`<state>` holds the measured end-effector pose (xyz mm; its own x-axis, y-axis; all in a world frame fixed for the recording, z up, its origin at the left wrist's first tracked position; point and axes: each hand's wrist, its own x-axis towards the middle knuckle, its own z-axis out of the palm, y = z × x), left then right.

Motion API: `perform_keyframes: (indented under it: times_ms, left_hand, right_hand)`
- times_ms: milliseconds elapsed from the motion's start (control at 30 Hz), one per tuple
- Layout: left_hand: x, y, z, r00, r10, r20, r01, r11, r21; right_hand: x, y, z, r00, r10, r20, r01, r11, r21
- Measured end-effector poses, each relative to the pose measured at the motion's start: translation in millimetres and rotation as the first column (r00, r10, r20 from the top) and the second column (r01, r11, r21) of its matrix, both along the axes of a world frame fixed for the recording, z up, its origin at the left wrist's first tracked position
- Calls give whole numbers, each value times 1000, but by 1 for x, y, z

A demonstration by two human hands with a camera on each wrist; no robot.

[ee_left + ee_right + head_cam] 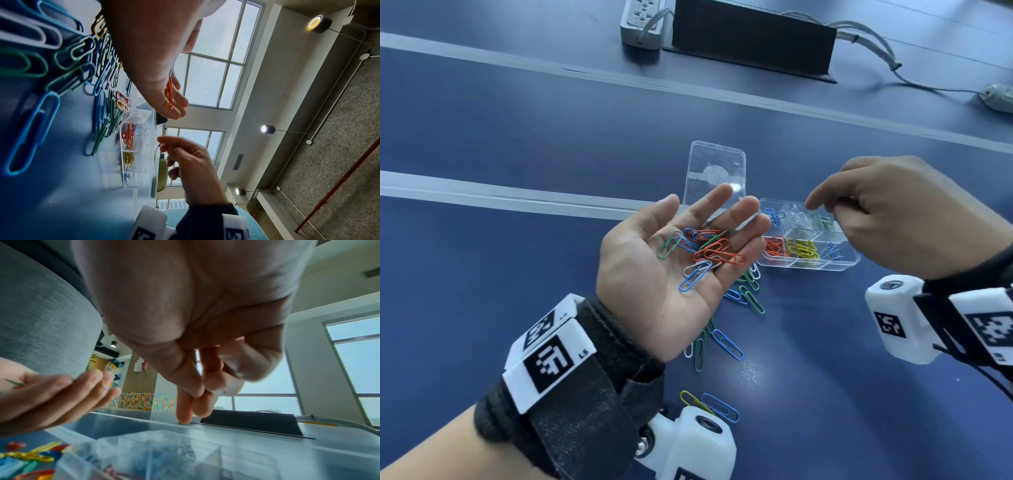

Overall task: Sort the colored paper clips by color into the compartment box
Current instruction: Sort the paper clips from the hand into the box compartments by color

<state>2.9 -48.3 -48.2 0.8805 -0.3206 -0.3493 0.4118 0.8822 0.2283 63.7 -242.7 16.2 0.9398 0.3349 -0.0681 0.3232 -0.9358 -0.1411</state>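
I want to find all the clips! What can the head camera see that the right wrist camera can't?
Only the head view shows the clips lying in the open palm of the left hand, red, blue, green and white ones, and the sorted red clips and yellow clips in the compartment box. Only the right wrist view shows the underside of the right hand, its fingers curled together; whether they pinch a clip cannot be told. Both show the box, both hands and loose clips on the blue table.
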Motion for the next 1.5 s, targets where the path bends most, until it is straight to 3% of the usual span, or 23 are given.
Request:
perform_keyframes:
  times_ms: [200,367,700,933,1267,1500]
  left_hand:
    - [0,0,-1,1000,-11,-4,11,1000,-2]
    - [0,-1,-1,1000,9,13,-9,1000,-2]
    - [1,2,0,1000,-7,14,7,1000,22]
    - [-1,0,0,999,14,36,-12,999,-51]
    - [-4,1,1,995,-13,94,17,999,-47]
    - [-1,-2,-2,999,-16,29,17,1000,-13]
  right_hand:
    - [-24,35,16,959,272,77,-283,922,265]
    - [-30,53,12,902,430,-27,-418,888,190]
    - [-25,57,12,884,459,-91,-422,866,268]
    - [-24,61,4,820,556,-135,-507,815,279]
    - [-26,64,-3,860,501,-99,-477,857,196]
    - [-26,60,10,890,454,-53,-422,861,285]
